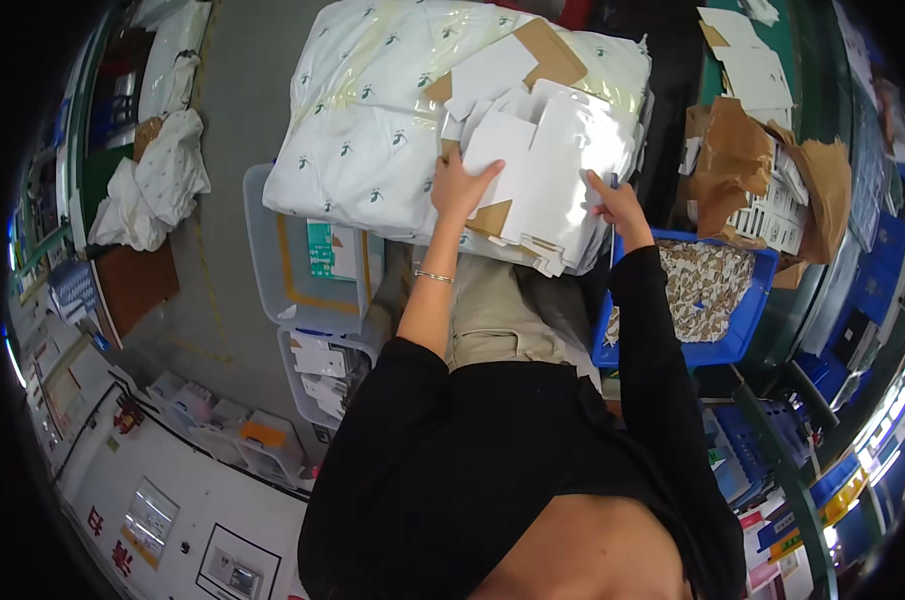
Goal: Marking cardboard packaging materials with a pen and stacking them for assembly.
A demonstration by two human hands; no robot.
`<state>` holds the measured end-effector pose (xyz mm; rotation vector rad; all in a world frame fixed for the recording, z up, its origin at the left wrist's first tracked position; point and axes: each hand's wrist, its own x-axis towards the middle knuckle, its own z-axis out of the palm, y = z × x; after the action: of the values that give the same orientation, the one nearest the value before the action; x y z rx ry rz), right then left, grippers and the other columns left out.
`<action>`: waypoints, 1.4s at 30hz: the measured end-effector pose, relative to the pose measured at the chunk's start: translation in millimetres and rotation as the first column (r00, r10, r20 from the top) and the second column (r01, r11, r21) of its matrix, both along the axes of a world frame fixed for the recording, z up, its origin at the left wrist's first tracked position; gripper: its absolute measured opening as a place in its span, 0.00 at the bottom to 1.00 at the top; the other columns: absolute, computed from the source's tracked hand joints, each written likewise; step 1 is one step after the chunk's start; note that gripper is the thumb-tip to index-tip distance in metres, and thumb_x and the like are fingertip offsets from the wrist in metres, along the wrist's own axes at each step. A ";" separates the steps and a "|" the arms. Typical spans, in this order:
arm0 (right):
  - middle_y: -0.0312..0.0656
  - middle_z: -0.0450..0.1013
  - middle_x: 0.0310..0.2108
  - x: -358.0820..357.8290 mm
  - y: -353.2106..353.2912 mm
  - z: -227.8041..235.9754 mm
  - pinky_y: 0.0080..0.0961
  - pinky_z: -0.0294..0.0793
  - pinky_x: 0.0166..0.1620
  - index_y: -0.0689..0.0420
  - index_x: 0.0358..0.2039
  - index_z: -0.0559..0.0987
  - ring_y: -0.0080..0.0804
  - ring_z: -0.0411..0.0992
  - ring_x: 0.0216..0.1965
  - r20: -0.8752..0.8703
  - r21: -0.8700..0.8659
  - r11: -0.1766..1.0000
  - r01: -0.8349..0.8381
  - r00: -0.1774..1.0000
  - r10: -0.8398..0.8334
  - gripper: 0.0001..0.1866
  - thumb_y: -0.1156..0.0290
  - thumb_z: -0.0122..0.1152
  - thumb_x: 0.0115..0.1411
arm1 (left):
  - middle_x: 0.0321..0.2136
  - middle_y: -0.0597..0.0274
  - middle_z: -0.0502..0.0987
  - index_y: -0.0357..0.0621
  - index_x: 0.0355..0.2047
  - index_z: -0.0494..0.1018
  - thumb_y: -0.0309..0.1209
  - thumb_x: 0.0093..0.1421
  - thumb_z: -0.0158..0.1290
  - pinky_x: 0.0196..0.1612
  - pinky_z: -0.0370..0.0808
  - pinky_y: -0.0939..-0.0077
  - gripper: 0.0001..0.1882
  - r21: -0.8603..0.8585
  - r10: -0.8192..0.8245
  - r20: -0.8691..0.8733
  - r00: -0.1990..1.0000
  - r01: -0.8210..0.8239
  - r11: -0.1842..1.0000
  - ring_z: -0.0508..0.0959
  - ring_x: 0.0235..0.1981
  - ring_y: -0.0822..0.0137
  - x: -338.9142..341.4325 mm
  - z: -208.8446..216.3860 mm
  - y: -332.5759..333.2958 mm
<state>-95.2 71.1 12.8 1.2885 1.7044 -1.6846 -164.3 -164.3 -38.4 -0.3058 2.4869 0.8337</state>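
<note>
Pile of flat white cardboard blanks, upper centre of frame, on bulky white plastic-wrapped bundle. Foremost right-hand blank: long axis roughly up-down, top leaning right. Left hand: thumb spread, at pile's left. Right hand: fingers partly curled, at right edge. Grip of either: cannot tell.

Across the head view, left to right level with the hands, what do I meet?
Crumpled white plastic bag → clear plastic bin → left hand → right hand → torn brown paper.
</note>
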 end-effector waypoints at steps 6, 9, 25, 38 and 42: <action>0.41 0.67 0.22 -6.1 -21.3 6.2 0.12 0.58 0.16 0.68 0.36 0.68 0.21 0.63 0.15 -0.105 0.085 0.986 -0.140 0.983 0.149 0.24 0.65 0.66 0.45 | 0.41 0.43 0.68 0.30 0.46 0.61 0.55 0.42 0.57 0.43 0.69 0.62 0.43 -0.015 0.049 0.108 0.993 -0.048 0.999 0.73 0.36 0.50 12.7 37.6 8.1; 0.41 0.68 0.22 -9.1 -25.5 14.7 0.13 0.59 0.17 0.67 0.36 0.69 0.21 0.63 0.16 -0.167 0.132 0.974 -0.183 0.965 0.204 0.25 0.67 0.68 0.42 | 0.39 0.43 0.69 0.30 0.45 0.62 0.49 0.41 0.61 0.42 0.70 0.64 0.40 0.106 0.077 0.104 0.992 -0.089 0.990 0.74 0.35 0.52 26.7 45.4 -5.2; 0.50 0.72 0.39 157.8 20.6 166.3 0.28 0.66 0.49 0.66 0.40 0.70 0.34 0.69 0.39 -0.482 0.360 0.921 0.149 0.875 0.047 0.29 0.70 0.72 0.37 | 0.36 0.56 0.71 0.40 0.42 0.65 0.26 0.34 0.64 0.40 0.69 0.72 0.31 0.674 -0.258 -0.484 0.836 0.544 0.500 0.71 0.35 0.62 52.2 156.1 7.0; 0.42 0.68 0.45 369.6 62.7 56.3 0.26 0.63 0.52 0.59 0.53 0.61 0.33 0.67 0.45 -0.721 0.600 0.379 0.705 0.681 -0.125 0.37 0.78 0.64 0.40 | 0.43 0.54 0.67 0.43 0.47 0.63 0.29 0.30 0.63 0.47 0.65 0.69 0.38 0.579 -0.714 -0.638 0.287 0.790 -0.200 0.68 0.44 0.57 143.3 60.4 249.0; 0.42 0.68 0.47 389.8 66.9 12.3 0.25 0.62 0.52 0.57 0.52 0.64 0.33 0.67 0.46 -0.687 0.369 0.540 0.757 0.613 -0.389 0.36 0.78 0.65 0.39 | 0.51 0.51 0.64 0.44 0.57 0.54 0.32 0.27 0.67 0.54 0.62 0.66 0.53 0.876 -0.753 -0.376 0.540 0.473 -0.098 0.65 0.51 0.55 163.8 71.2 262.4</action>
<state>294.6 138.1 25.1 2.0739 2.5339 -2.0663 -0.4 98.1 32.8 1.1105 1.0924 1.4647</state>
